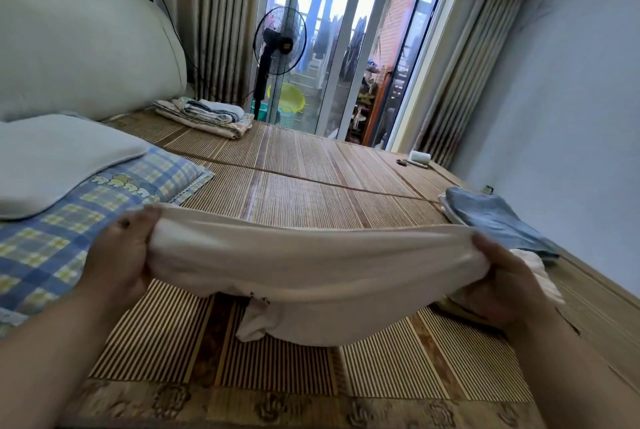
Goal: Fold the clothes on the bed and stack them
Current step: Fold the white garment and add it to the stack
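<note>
Folding looks partway through, judging by the layout: a folded stack (498,220) with a blue piece on top sits at the right edge of the bed (311,182), and one more white crumpled piece (540,276) shows just behind the right hand, seemingly not folded yet. Another pile of folded striped fabric (207,115) lies at the far corner near the fan (278,44); can't tell if that counts for the task. Item in hand now is a cream garment (311,272), soft thin knit, held up just above the bamboo mat, stretched wide between both hands, middle sagging, a loose bit dangling to touch the mat below. Left hand (121,255) grip is clamped on the garment's left end, fingers curled round bunched cloth; right hand (502,283) grip clamped on the right end likewise. Garment seems already doubled over lengthwise, so probably one or two folds left, then onto the stack at right.
</note>
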### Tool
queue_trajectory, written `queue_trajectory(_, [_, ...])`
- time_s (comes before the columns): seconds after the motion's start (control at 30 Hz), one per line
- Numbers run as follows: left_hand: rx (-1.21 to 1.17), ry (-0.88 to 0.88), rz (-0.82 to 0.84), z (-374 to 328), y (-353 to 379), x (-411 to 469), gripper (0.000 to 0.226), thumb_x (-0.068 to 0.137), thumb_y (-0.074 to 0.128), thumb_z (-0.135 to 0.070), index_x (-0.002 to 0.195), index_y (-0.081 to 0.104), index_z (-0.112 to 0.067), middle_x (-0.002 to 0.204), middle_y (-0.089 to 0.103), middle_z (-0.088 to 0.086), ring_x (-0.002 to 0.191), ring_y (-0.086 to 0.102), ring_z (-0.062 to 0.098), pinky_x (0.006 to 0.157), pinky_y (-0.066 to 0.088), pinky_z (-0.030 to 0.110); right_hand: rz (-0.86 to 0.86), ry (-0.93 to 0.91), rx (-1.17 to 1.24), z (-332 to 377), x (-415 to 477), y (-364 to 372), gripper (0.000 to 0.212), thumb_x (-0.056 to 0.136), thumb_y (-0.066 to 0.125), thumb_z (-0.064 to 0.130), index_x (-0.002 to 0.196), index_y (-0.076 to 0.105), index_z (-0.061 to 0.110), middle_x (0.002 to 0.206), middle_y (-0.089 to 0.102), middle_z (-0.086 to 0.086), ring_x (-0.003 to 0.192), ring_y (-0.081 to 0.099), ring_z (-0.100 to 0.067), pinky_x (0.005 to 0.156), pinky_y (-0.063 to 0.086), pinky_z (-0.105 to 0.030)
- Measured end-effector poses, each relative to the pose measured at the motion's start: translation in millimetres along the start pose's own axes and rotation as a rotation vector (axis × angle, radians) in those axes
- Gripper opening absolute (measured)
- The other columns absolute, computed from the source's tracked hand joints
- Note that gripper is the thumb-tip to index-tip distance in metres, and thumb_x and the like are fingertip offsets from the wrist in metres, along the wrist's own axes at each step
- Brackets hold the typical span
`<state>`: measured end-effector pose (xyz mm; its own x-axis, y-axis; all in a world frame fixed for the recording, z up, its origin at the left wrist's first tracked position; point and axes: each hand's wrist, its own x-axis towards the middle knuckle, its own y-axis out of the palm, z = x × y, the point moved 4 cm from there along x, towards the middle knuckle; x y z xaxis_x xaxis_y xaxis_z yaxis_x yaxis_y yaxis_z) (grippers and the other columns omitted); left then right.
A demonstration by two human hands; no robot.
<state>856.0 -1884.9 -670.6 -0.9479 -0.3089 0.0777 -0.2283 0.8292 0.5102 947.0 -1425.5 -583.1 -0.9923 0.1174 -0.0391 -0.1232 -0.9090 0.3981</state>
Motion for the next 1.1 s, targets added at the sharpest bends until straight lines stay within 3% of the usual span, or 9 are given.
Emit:
queue_trajectory(0.13, [-0.159,-0.097,0.151,-22.1,25.2,4.7,0.020,0.083,0.066,-0.038,0.089,0.071,-0.020,0.091,0.071,0.006,0.078,0.070,0.017,0.067,0.058,0.038,-0.059,-0.094,0.039,27.2,19.0,8.0,0.047,0.080,0.060,0.031,0.122,0.057,0.011,0.102,0.067,-0.012,0.086,0.067,-0.024,0.063,0.059,-0.037])
queue_trajectory(0.27, [0.041,-0.285,-0.014,3.7,44.4,9.5,0.035,0.090,0.062,-0.030,0.115,0.062,-0.005,0.107,0.067,0.017,0.091,0.068,0.028,0.074,0.057,0.038,-0.337,0.024,-0.152,13.4,53.7,21.1,0.007,0.091,0.062,0.018,0.088,0.064,0.012,0.064,0.070,-0.008,0.052,0.066,-0.019,0.044,0.054,-0.030])
queue_trajectory(0.37, [0.222,-0.308,-0.146,26.7,60.9,-6.4,0.034,0.088,0.064,-0.025,0.111,0.064,0.001,0.105,0.067,0.017,0.092,0.066,0.032,0.081,0.055,0.045,-0.396,0.042,-0.221,-21.0,68.2,25.9,0.024,0.093,0.061,0.022,0.103,0.062,0.000,0.097,0.067,-0.022,0.084,0.065,-0.032,0.072,0.056,-0.045])
queue_trajectory(0.53, [0.333,-0.353,0.196,58.7,130.6,-68.6,0.011,0.091,0.062,-0.019,0.096,0.062,-0.009,0.090,0.064,0.017,0.086,0.061,0.028,0.089,0.052,0.051,-0.282,0.052,-0.263,-85.3,43.9,56.9,0.020,0.090,0.059,-0.002,0.110,0.059,0.000,0.099,0.065,-0.022,0.078,0.064,-0.030,0.061,0.054,-0.036])
queue_trajectory(0.6, [0.349,-0.358,0.280,68.1,147.6,-88.7,0.012,0.092,0.062,-0.019,0.094,0.064,-0.008,0.074,0.068,0.009,0.068,0.065,0.020,0.066,0.059,0.037,-0.208,0.068,-0.329,-104.7,27.7,74.1,0.019,0.087,0.063,-0.001,0.106,0.063,-0.001,0.094,0.068,-0.025,0.081,0.064,-0.032,0.073,0.053,-0.044])
queue_trajectory(0.7, [0.292,-0.392,0.335,69.3,159.0,-106.8,0.012,0.093,0.060,-0.015,0.090,0.065,-0.005,0.058,0.063,0.003,0.042,0.056,0.008,0.037,0.038,0.015,-0.090,0.060,-0.360,-116.6,7.5,97.0,0.006,0.085,0.068,0.004,0.088,0.073,0.003,0.090,0.070,-0.028,0.077,0.066,-0.033,0.071,0.053,-0.041])
queue_trajectory(0.93, [0.404,-0.283,0.240,58.7,154.1,-109.3,0.014,0.090,0.064,-0.020,0.090,0.073,-0.010,0.073,0.072,0.007,0.064,0.065,0.020,0.055,0.044,0.023,-0.203,-0.207,-0.535,-102.7,-5.4,100.9,0.012,0.086,0.070,0.018,0.076,0.074,0.015,0.075,0.074,-0.006,0.080,0.071,-0.027,0.075,0.058,-0.044])
queue_trajectory(1.03, [0.383,-0.292,0.248,57.3,157.6,-115.3,0.019,0.093,0.060,-0.022,0.086,0.073,-0.010,0.066,0.067,0.004,0.058,0.061,0.017,0.053,0.045,0.024,-0.123,-0.270,-0.624,-101.4,-6.8,110.0,0.015,0.088,0.067,0.021,0.075,0.074,0.023,0.076,0.074,0.001,0.079,0.072,-0.019,0.073,0.059,-0.037])
queue_trajectory(1.1, [0.321,-0.340,0.294,56.6,162.8,-122.4,0.026,0.095,0.055,-0.025,0.086,0.071,-0.007,0.076,0.066,0.009,0.070,0.061,0.022,0.065,0.047,0.032,-0.032,-0.273,-0.685,-105.6,-7.2,117.0,0.017,0.089,0.065,0.017,0.077,0.074,0.026,0.080,0.075,0.002,0.080,0.072,-0.016,0.076,0.059,-0.036])
